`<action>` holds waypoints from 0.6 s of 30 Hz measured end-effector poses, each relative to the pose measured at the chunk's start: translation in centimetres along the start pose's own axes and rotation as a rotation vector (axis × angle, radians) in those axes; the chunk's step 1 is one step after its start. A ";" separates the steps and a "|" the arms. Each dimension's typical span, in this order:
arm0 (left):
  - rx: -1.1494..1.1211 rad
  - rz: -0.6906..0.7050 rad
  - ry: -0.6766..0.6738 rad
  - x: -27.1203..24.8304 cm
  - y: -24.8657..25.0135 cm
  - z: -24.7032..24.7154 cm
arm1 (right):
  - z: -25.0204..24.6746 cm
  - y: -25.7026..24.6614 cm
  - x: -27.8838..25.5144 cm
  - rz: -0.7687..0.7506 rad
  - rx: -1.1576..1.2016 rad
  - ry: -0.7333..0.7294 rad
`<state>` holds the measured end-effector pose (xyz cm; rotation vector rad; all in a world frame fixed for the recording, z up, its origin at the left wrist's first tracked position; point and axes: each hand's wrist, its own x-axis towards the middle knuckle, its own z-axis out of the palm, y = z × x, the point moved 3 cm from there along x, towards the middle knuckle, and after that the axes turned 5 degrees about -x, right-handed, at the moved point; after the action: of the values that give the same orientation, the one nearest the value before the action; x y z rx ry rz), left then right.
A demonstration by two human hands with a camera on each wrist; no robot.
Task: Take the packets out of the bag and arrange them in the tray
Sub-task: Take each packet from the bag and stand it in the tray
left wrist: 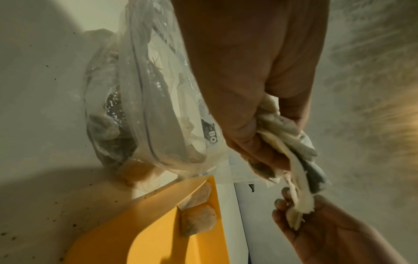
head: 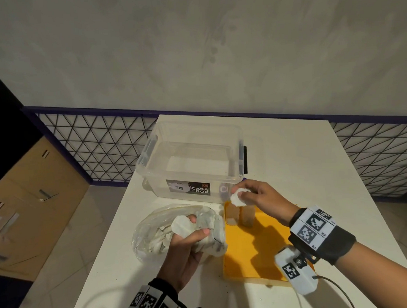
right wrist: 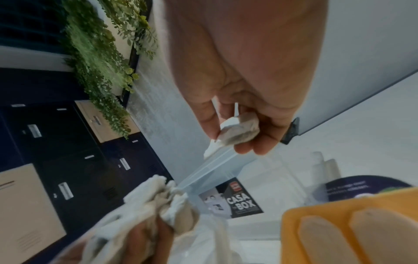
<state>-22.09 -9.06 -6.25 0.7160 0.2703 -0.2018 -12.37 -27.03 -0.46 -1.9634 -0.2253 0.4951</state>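
Observation:
My left hand (head: pixel 197 226) grips a crumpled bunch of white packets (head: pixel 204 234) at the mouth of the clear plastic bag (head: pixel 150 238), which lies on the table left of the tray. In the left wrist view the bunch (left wrist: pixel 282 128) sticks out past the curled fingers (left wrist: pixel 255 142). My right hand (head: pixel 241 195) pinches one white packet (head: pixel 237 199) between thumb and fingers, above the far end of the yellow tray (head: pixel 249 255). The right wrist view shows that packet (right wrist: pixel 237 133) held at the fingertips. Two packets (head: pixel 233 214) (head: pixel 247 216) stand side by side at the tray's far end.
A clear lidless plastic box (head: pixel 190 154) labelled CASA BOX stands just behind the tray and bag. The white table (head: pixel 318 170) has bare surface to the right. A wire mesh fence (head: pixel 97 148) runs behind it, with lockers (right wrist: pixel 45 160) at the left.

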 end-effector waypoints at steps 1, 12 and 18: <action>0.017 -0.004 0.000 0.1 0.0 0.0 | -0.5 0.6 0.0 0.015 -0.015 0.029; 0.044 -0.032 -0.005 1.0 -0.3 -0.4 | -4.4 7.4 -0.3 0.205 -0.536 0.262; 0.069 -0.032 -0.059 1.3 -0.5 -0.5 | -4.9 8.4 -0.1 0.259 -0.575 0.311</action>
<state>-21.08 -9.15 -7.34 0.7728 0.2198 -0.2630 -10.83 -34.71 -6.17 -2.6188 0.1015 0.2971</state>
